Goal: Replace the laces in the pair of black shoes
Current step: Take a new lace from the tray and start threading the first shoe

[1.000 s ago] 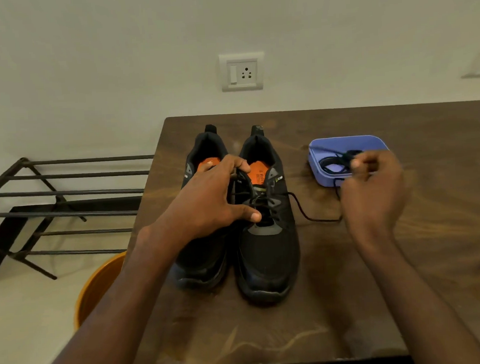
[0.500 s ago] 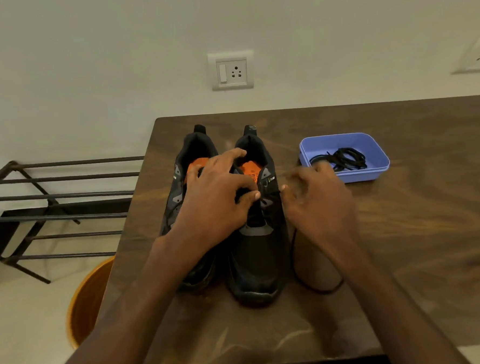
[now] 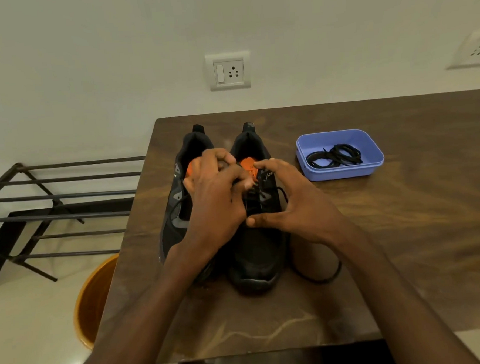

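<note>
Head view showed the task at an early stage, by my reading: the right-hand black mesh shoe (image 3: 256, 254) stood beside its mate (image 3: 173, 214) on the brown wooden tabletop (image 3: 404, 228), a black lace (image 3: 317, 278) trailing loose from it, while spare black laces (image 3: 334, 156) lay coiled in the lilac plastic tray (image 3: 342, 172). The left hand (image 3: 217, 200) had its fingers curled around the eyelet area, apparently pinching lace; the right hand (image 3: 296, 203) cupped the shoe, fingers spread apart and bent.
</note>
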The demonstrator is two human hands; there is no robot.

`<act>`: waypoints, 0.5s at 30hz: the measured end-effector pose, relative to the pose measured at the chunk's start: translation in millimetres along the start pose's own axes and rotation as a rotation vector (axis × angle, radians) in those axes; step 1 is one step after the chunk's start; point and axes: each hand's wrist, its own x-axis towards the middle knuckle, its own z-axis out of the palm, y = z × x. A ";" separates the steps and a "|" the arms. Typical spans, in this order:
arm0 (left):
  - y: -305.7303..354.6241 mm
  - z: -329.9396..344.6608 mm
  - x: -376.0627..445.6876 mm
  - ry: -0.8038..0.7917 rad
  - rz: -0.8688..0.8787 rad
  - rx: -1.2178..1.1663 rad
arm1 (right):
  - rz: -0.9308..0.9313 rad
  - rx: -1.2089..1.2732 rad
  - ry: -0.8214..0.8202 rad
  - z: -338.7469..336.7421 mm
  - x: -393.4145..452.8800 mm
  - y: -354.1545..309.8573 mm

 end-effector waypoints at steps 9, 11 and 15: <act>25.5 -9.0 -9.4 -0.165 -0.047 0.131 | 0.000 0.057 0.027 4.7 2.3 -1.3; 26.5 -8.8 -2.5 -0.136 -0.038 0.295 | 0.011 0.034 0.025 6.4 5.3 0.5; 28.6 -14.1 11.5 -0.068 -0.155 0.039 | 0.001 0.039 0.042 9.9 7.0 1.8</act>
